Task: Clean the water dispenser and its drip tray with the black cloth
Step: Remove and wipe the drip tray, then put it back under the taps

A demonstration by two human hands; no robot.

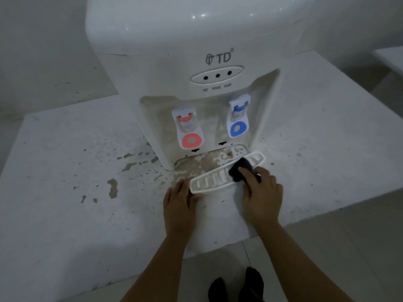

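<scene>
A white countertop water dispenser (185,51) stands on a white counter, with a red tap (188,131) and a blue tap (238,120) in its recess. The white slotted drip tray (213,179) is pulled out and lies at an angle in front of the stained slot at the dispenser's base (209,160). My left hand (178,205) grips the tray's left end. My right hand (261,195) presses the black cloth (239,168) onto the tray's right half. Part of the cloth is hidden under my fingers.
The white counter (76,203) carries brown stains and specks (113,187) to the left of the dispenser. Its front edge runs just below my wrists, with tiled floor and my dark feet (235,286) beneath. A wall stands behind the dispenser.
</scene>
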